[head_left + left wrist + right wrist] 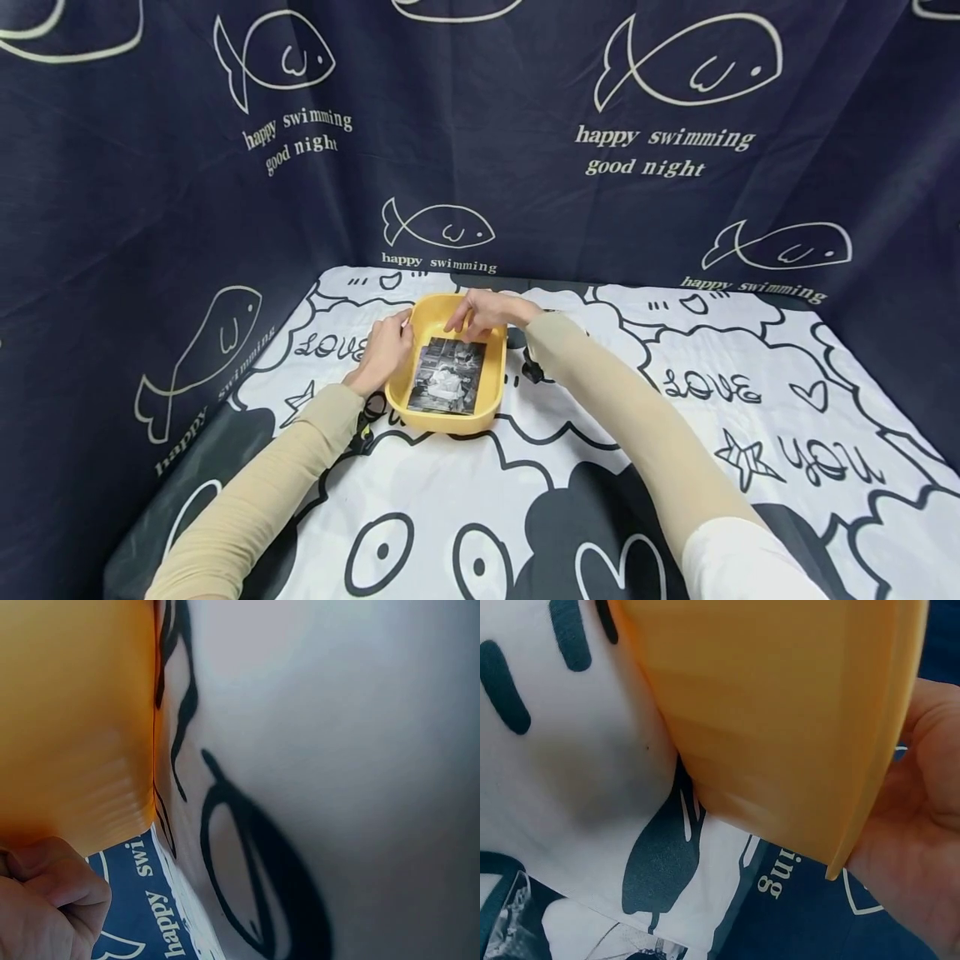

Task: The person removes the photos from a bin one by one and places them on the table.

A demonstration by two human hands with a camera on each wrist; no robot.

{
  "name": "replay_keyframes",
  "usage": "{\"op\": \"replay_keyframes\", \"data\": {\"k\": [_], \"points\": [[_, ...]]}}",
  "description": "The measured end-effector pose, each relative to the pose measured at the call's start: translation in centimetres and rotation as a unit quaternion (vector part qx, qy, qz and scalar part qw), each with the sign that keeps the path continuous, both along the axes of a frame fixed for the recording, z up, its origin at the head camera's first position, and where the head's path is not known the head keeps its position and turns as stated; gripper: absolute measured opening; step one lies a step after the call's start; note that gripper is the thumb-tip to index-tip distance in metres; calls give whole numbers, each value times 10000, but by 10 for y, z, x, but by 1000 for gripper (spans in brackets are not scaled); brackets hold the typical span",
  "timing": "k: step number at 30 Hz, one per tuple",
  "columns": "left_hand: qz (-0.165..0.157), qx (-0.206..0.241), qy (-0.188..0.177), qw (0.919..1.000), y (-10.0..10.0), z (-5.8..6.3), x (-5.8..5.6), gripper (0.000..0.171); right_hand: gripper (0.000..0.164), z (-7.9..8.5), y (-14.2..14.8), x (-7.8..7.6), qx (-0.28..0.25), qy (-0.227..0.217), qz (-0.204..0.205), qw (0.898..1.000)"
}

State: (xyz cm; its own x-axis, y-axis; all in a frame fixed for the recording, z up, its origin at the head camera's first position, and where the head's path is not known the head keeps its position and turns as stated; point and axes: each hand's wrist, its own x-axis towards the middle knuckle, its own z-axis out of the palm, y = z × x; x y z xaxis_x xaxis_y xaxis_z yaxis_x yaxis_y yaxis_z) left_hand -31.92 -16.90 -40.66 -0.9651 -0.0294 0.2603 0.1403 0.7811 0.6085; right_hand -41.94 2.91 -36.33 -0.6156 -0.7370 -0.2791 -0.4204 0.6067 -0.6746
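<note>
A yellow plastic basin (pixel 491 392) stands on the patterned cloth, its outer wall filling much of both wrist views. Inside it lies a black-and-white picture card (pixel 447 379). My left hand (pixel 384 354) grips the basin's left rim; in the left wrist view its bent fingers (pixel 56 881) are against the outer wall. Over the far right rim, my right hand (pixel 486 312) reaches into the basin, thumb and fingers apart, fingertips close to the card's upper edge. Whether they touch the card cannot be made out. The right wrist view shows this hand (pixel 922 817) partly hidden behind the rim.
A white cloth (pixel 450 475) with black drawings and lettering covers the table. Dark blue curtains (pixel 525 108) printed with fish hang behind and along both sides. Dark wrist-worn devices (pixel 532 368) sit beside the basin at each wrist.
</note>
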Motion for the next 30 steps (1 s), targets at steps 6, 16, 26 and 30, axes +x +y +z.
{"op": "replay_keyframes", "data": {"k": [6,16,26,30], "points": [[-24,29,16,10000,0,0,0,45,41,-2,-1,1,241,184,-25,9995],[50,7,-112,9999,2,-2,-1,45,45,-2,-3,6,982,362,-27,9945],[70,27,-60,10000,2,-2,-1,44,47,-2,-8,11,1589,660,45,9851],[77,21,-43,10000,1,-1,-1,44,46,-4,-12,12,1884,1093,108,9759]]}}
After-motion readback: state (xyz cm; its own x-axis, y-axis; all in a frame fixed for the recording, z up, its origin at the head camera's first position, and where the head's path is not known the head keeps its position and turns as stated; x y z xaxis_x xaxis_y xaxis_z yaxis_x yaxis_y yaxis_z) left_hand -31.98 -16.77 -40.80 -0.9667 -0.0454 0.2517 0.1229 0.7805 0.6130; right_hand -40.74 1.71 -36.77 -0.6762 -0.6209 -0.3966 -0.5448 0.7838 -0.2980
